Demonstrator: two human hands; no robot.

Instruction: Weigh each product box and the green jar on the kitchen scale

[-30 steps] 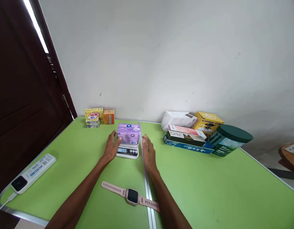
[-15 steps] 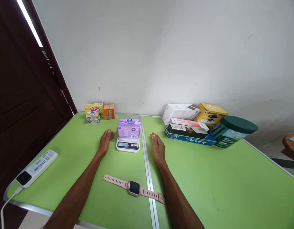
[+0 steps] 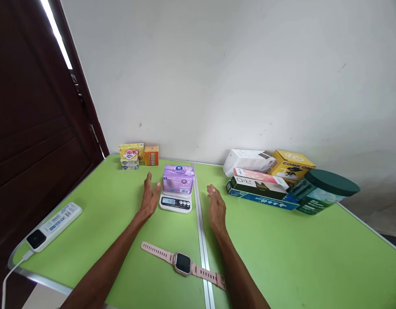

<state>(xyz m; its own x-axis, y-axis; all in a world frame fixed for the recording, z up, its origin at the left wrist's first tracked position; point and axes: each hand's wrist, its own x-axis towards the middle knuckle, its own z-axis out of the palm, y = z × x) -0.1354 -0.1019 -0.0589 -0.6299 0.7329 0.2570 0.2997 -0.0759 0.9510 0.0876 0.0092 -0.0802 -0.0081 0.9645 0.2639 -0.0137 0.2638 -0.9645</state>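
A purple pack of tissues (image 3: 178,179) rests on a white digital kitchen scale (image 3: 175,203), whose small screen shows digits. To the left of the pack is my left hand (image 3: 149,198), thumb and fingers apart, holding nothing; its thumb is close to the scale's edge. On the other side my right hand (image 3: 217,209) hovers beside the scale with fingers stretched out and a gap to the pack. Between my forearms lies a pink-strapped smartwatch (image 3: 182,263), laid out flat, its buckle end near my right forearm.
Small yellow boxes (image 3: 131,152) and an orange box (image 3: 151,155) stand at the back left. A white device with a cable (image 3: 54,226) lies at the left edge. Several boxes (image 3: 258,185) and a green tub (image 3: 324,191) are grouped at right. A wall rises behind the table.
My left hand has opened wider, thumb and fingers spreading, and is nearer the scale. The digits on the scale's screen have changed. The whole view has shifted slightly.
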